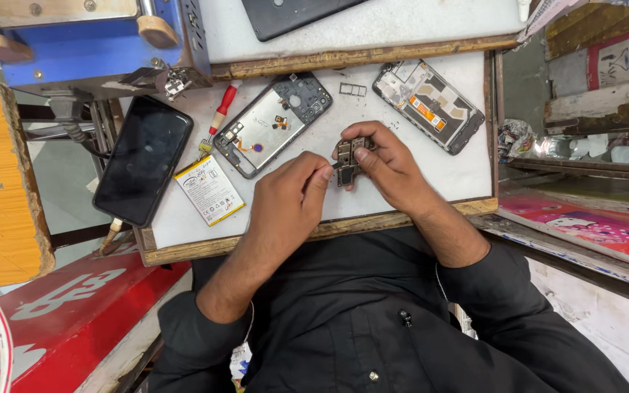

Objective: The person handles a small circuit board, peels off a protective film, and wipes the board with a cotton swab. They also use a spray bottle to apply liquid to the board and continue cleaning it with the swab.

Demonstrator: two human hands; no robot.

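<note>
We work at a white work board (416, 185) with a wooden rim that fills the middle of the frame, and our black sleeves (373, 320) take up the bottom centre. In the upper left corner stands a blue machine (96, 51) with wooden handles. Left of centre, a dark phone screen panel (143, 160) lies face up, hanging partly over the board's left edge. Near the upper middle rests an opened phone frame (274, 122) showing its inner parts, and toward the upper right lies a second opened phone frame (429, 105) with orange strips inside. A white battery (210, 189) with a yellow edge lies just beside the screen panel, below the first frame. A red-handled screwdriver (221, 115) sits between the screen panel and that frame.

At the centre of the frame, our right hand (391, 166) has its fingers clamped on a small dark circuit board (349, 156), held just above the white surface. Our left hand (285, 204) has thumb and forefinger pinched together at the board's left edge; they seem to grip a thin tool, though it is too small to tell. A small metal card tray (352, 89) lies between the two frames, upper centre.
</note>
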